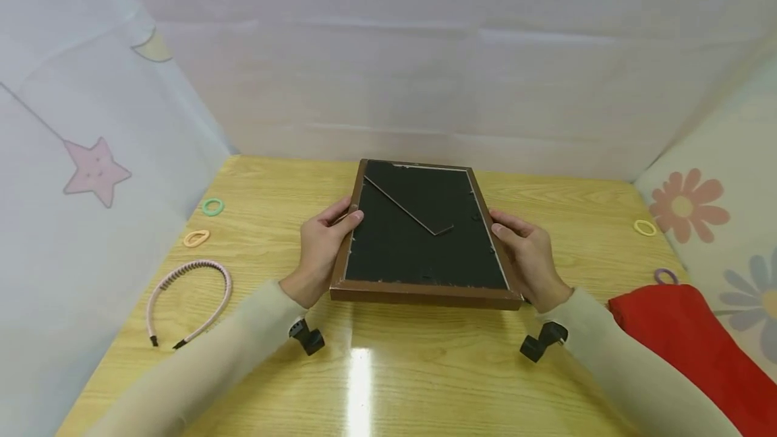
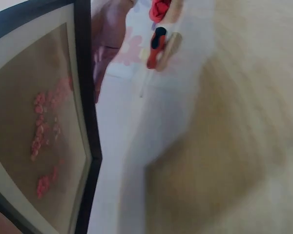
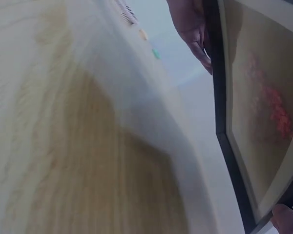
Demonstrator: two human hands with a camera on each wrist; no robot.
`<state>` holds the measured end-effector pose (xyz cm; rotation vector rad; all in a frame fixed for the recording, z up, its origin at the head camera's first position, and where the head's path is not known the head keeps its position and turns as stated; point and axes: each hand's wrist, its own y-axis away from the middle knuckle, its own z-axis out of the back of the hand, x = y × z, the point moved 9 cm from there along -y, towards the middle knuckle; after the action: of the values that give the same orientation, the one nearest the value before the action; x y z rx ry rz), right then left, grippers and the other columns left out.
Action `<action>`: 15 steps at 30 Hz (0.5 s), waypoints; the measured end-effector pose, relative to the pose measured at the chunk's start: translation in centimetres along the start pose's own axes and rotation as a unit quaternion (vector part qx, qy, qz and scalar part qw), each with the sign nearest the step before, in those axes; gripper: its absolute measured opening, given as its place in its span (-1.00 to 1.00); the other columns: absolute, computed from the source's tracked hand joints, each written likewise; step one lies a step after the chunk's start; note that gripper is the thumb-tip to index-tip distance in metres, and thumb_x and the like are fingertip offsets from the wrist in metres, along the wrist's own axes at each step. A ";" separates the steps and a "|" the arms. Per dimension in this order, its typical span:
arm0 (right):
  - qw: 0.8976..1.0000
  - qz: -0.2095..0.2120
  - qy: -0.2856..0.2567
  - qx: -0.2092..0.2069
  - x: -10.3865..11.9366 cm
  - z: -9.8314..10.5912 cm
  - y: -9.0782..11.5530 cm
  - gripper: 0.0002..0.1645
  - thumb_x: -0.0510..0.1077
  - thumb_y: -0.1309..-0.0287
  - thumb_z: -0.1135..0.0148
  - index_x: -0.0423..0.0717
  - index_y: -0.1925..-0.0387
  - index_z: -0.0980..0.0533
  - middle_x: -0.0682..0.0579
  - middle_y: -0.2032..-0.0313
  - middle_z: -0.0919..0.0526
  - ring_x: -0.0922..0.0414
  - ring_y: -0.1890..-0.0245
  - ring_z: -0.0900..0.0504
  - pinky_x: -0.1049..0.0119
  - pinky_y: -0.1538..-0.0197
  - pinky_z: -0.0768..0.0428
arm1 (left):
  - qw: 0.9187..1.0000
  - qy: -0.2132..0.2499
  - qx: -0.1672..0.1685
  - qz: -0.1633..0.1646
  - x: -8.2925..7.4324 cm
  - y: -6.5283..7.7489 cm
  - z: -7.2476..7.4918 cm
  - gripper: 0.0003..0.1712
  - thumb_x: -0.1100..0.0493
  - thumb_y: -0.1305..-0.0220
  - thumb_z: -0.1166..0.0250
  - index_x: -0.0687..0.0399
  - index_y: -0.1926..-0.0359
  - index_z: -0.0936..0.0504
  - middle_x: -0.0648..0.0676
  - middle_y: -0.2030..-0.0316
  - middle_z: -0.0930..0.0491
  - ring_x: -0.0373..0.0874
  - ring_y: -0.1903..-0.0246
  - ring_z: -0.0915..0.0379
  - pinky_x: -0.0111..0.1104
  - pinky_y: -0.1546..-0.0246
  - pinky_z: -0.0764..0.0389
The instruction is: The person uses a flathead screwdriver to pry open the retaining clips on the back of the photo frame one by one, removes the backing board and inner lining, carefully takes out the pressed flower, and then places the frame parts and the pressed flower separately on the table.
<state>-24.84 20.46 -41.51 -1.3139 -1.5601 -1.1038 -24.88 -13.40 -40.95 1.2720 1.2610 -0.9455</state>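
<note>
- the shiny yellow wooden table point(image 1: 437, 373) is under your hands.
- the flat brown picture frame with a black back point(image 1: 419, 258) is held up over the table, back side up; pink flowers show on its front.
- the soft red cloth point(image 1: 686, 336) lies to your right.
- the thin pink curved hair band with black tips point(image 1: 200, 264) lies to your left.
- your left hand point(image 1: 323, 241) is clamped on the frame's left side, thumb on top.
- your right hand point(image 1: 533, 258) is clamped on its right side.
- the small round green ring point(image 1: 212, 214) is past the hair band.
</note>
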 end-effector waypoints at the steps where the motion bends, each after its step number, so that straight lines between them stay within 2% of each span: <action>1: 1.000 -0.001 0.005 -0.002 -0.2 0.1 0.0 -0.28 -0.23 -0.37 -0.25 -0.43 -0.43 -0.24 0.15 0.01 -0.76 0.26 0.10 -0.78 0.42 0.05 -0.76 | 1.000 -0.001 0.001 0.008 0.5 0.0 0.0 -0.36 0.10 -0.31 -0.41 -0.01 -0.39 -0.50 -0.02 -0.41 -0.45 -0.20 -0.22 -0.56 -0.57 0.01 -0.69; 6: 0.999 -0.010 0.032 -0.024 -1.4 0.9 0.0 -0.30 -0.28 -0.34 -0.27 -0.46 -0.41 -0.27 0.17 0.04 -0.75 0.30 0.09 -0.76 0.47 0.02 -0.74 | 1.000 -0.017 -0.001 0.023 2.3 0.0 0.1 -0.37 0.13 -0.30 -0.41 -0.06 -0.38 -0.51 -0.02 -0.36 -0.51 -0.22 -0.17 -0.58 -0.55 0.03 -0.70; 12: 0.997 -0.042 0.048 -0.052 -3.1 1.6 0.1 -0.34 -0.34 -0.34 -0.22 -0.40 -0.42 -0.29 0.24 0.08 -0.74 0.36 0.09 -0.74 0.51 0.02 -0.72 | 0.999 -0.048 0.003 0.013 3.6 -0.1 0.1 -0.38 0.16 -0.30 -0.40 0.01 -0.37 -0.51 0.02 -0.39 -0.48 -0.10 -0.31 -0.49 -0.65 0.04 -0.65; 15: 0.995 -0.053 0.061 -0.056 -3.6 1.8 0.2 -0.33 -0.35 -0.35 -0.21 -0.35 -0.44 -0.28 0.22 0.01 -0.71 0.41 0.05 -0.71 0.55 -0.02 -0.69 | 0.998 -0.058 0.001 0.013 4.4 -0.1 0.1 -0.38 0.22 -0.31 -0.38 0.08 -0.37 -0.50 0.05 -0.40 -0.46 -0.08 -0.35 -0.45 -0.66 -0.03 -0.61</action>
<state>-24.25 21.11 -45.45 -1.2234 -1.5110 -1.3291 -24.37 -12.88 -45.31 1.2146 1.1507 -0.9872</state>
